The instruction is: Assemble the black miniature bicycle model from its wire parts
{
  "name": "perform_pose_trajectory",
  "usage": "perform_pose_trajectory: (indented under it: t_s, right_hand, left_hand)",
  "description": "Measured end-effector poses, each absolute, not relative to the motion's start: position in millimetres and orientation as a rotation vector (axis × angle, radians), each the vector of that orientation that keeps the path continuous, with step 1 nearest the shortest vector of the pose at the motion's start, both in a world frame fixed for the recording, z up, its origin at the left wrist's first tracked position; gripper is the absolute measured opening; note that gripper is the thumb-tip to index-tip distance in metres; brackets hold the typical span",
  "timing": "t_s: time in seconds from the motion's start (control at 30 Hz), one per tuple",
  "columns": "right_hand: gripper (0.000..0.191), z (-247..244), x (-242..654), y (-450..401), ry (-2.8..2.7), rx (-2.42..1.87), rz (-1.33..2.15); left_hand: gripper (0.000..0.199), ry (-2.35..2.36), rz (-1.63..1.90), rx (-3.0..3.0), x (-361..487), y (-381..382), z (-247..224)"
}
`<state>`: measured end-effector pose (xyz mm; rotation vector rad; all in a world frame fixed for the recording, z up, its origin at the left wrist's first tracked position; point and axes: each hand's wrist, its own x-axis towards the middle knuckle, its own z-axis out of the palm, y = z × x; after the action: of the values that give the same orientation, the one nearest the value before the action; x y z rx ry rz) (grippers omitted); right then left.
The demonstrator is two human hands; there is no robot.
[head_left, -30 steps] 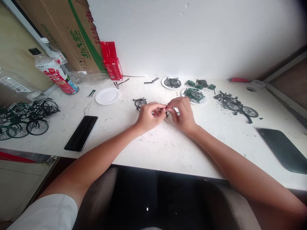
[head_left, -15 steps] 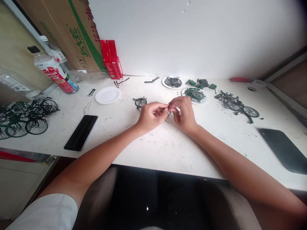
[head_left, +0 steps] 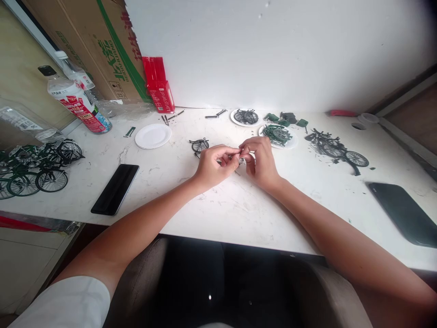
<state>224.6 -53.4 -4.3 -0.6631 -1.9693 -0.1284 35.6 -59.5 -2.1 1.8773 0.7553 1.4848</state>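
My left hand (head_left: 218, 165) and my right hand (head_left: 260, 159) meet fingertip to fingertip above the white table. Each is closed in a pinch on a small piece that the fingers mostly hide, so I cannot make out its kind. Small dark and metallic bits show under and between the fingers. Just left of my hands lies a black model bicycle part with a wheel (head_left: 200, 145), partly covered by my left hand. Behind my right hand stands a paper plate (head_left: 292, 142) heaped with green model parts (head_left: 276, 134).
Assembled model bicycles (head_left: 51, 175) crowd the left, near a phone (head_left: 115, 189) and a bottle (head_left: 83, 109). A bare paper plate (head_left: 153, 136) lies mid-left. Another plate (head_left: 234, 119) holds black wheels. To the right are loose black parts (head_left: 336, 148) and a dark flat case (head_left: 403, 214).
Almost nothing differs. Both hands keep their pinch in the same place, with only a slight shift of the right hand.
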Motion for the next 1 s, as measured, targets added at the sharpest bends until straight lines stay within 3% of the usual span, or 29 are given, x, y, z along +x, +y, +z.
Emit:
perform_pose_trajectory:
  t_s: [0.5, 1.0]
  right_hand:
    - [0.006, -7.9, 225.6, -52.5, -1.969, -0.689, -0.089]
    - [0.016, -10.5, 225.3, -53.3, -1.921, -0.67, -0.013]
  left_hand:
    - [0.019, 0.754, 1.541, 1.922, 34.0, -57.5, -1.1]
    - [0.013, 0.758, 1.567, 2.045, 33.0, -59.7, 4.0]
